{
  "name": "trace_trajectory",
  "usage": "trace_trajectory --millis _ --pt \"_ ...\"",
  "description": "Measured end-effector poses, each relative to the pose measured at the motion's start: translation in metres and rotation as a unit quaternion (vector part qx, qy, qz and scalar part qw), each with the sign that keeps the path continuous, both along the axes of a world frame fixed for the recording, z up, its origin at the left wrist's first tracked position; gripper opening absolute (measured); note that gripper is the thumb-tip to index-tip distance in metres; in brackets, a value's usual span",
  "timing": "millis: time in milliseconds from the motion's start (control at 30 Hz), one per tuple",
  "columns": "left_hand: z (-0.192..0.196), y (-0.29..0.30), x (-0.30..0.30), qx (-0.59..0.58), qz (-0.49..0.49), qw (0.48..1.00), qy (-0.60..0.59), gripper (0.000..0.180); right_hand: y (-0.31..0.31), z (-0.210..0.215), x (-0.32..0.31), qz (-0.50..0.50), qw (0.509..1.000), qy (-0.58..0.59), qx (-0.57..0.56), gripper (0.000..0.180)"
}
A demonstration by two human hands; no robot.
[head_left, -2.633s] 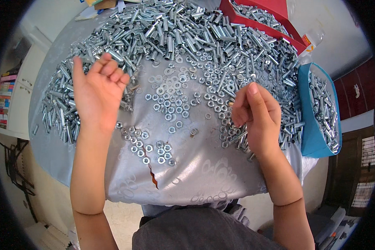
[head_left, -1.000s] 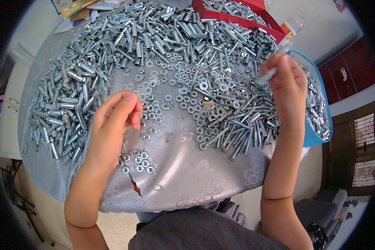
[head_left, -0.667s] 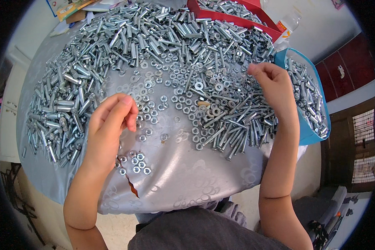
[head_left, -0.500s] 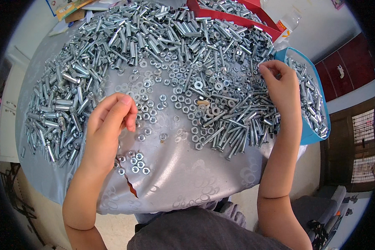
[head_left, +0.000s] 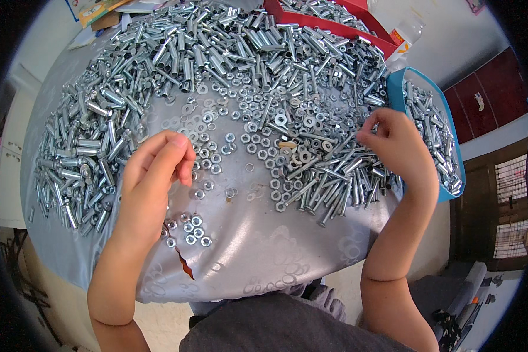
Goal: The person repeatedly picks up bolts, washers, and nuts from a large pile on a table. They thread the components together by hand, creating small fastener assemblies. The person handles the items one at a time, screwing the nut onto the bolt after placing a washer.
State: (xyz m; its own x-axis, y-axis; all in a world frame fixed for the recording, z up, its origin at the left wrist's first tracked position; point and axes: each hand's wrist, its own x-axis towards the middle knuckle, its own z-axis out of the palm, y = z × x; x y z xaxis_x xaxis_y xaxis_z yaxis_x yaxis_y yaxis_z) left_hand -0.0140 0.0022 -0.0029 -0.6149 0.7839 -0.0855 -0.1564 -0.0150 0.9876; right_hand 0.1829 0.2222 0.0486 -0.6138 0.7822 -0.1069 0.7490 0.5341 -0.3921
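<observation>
My left hand is raised over the left side of the table, its fingers curled and the thumb pressed to the index finger. Whatever it may hold is hidden. Just in front of it lie loose hex nuts, and a small cluster of nuts sits nearer to me. On the right, my right hand hovers over a heap of long bolts, thumb and fingers pinched together; anything between them is too small to make out. Flat washers are mixed with nuts left of it.
Metal sleeves pile up along the far side, and thick sleeve bolts on the left. A blue box of bolts stands right, a red box behind, beside a clear bottle. The silver tablecloth has a tear.
My right hand has come nearer to me and slightly left, from beside the blue box's far corner to over the bolts, still pinched. My left hand stays in place.
</observation>
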Motion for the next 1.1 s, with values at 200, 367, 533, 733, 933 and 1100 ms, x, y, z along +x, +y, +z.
trace_trajectory --millis 200,367,533,733,933,1100 --pt "-0.002 0.000 -0.001 -0.006 -0.003 1.000 0.004 0.023 -0.011 0.008 0.008 0.097 0.990 -0.034 -0.096 0.013" --pt "-0.002 0.002 0.000 0.006 -0.003 1.000 0.006 0.022 -0.010 0.010 0.014 0.116 0.988 -0.043 -0.094 0.013" --pt "-0.001 0.002 0.001 0.002 -0.005 1.000 0.010 0.022 -0.012 0.006 0.007 0.154 0.983 -0.073 -0.074 0.018" --pt "-0.003 0.002 0.001 0.012 -0.004 1.000 0.006 0.021 -0.021 -0.004 0.002 0.197 0.978 -0.043 -0.045 0.022" --pt "0.000 0.001 0.002 0.006 -0.030 0.999 0.026 0.014 -0.028 0.005 -0.004 0.201 0.969 0.088 -0.114 0.022" --pt "0.001 -0.002 0.015 0.098 -0.100 0.960 0.244 0.028 -0.061 0.017 -0.024 0.190 0.912 0.231 -0.281 0.021"
